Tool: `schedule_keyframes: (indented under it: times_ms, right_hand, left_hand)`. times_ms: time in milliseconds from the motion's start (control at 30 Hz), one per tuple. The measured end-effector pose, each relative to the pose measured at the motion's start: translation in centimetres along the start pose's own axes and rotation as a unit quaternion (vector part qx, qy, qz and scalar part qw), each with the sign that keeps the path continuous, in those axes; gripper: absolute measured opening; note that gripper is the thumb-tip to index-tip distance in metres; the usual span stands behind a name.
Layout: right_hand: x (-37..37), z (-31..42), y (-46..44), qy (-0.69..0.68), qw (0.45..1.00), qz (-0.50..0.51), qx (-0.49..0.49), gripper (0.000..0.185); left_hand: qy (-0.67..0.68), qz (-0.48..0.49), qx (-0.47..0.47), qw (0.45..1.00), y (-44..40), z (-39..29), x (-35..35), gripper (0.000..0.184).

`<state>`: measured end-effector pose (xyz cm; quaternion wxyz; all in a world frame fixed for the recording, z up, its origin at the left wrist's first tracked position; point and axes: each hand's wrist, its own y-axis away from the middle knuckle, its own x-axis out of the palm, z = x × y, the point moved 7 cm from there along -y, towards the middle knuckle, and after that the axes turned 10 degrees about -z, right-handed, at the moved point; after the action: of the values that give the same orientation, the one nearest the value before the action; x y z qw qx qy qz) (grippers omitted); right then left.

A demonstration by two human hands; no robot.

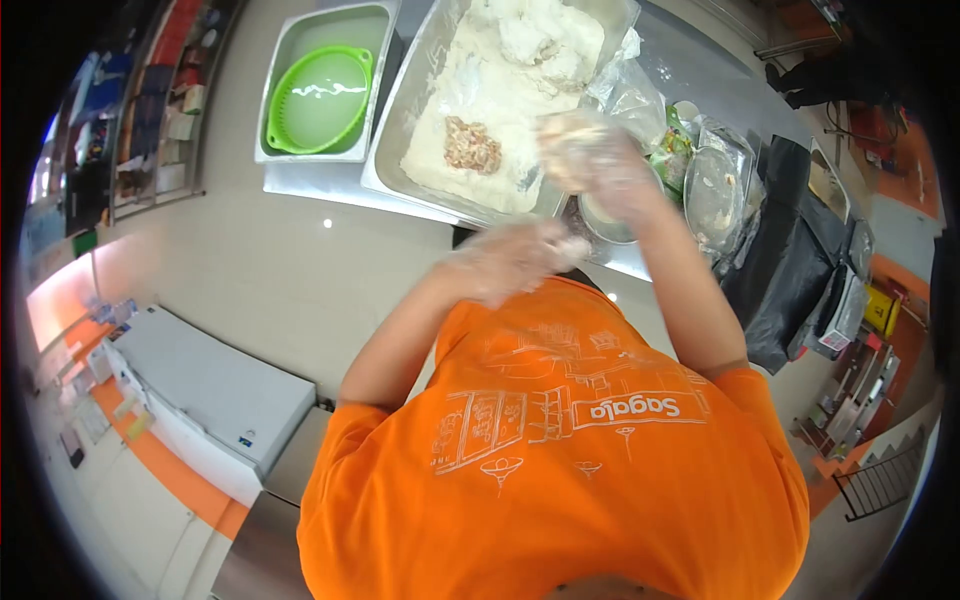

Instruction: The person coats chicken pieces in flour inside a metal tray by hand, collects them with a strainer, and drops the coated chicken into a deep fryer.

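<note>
My right hand (pixel 610 172), in a clear plastic glove, is raised over the right edge of a metal tray (pixel 388 165) of white flour. It is closed around a pale, flour-coated lump (pixel 568 145), blurred by motion. Closer to my body, my left hand (pixel 512 262), also gloved, hovers just in front of the tray; motion smears its fingers. On the flour (pixel 435 130) lies a chunky pinkish-brown piece of what looks like raw meat (pixel 472 146). A heap of floured pieces (pixel 535 35) sits at the tray's far end.
Left of the tray, a green strainer basket (pixel 280 118) sits in a metal pan (pixel 262 135) of whitish liquid. At right are a round bowl (pixel 608 228), plastic bags (pixel 635 100) and a clear container (pixel 715 190). A white chest freezer (pixel 200 385) stands at lower left.
</note>
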<state>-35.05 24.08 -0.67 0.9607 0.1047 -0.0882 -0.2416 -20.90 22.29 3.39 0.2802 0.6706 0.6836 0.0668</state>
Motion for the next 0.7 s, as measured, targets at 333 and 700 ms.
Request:
schedule_keyframes:
  times_ms: [333, 700]
  right_hand:
    - [10.6, -3.6, -2.5, 0.442, 0.883, 0.003, -0.157, 0.06]
    - [-3.3, -6.0, 7.2, -0.273, 0.945, -0.17, 0.054, 0.047]
  left_hand:
    - [-0.374, -0.332, -0.109, 0.859, 7.8, 11.6, -16.0, 0.029]
    - [-0.304, -0.263, 0.157, 0.902, -12.5, -4.7, -10.8, 0.044]
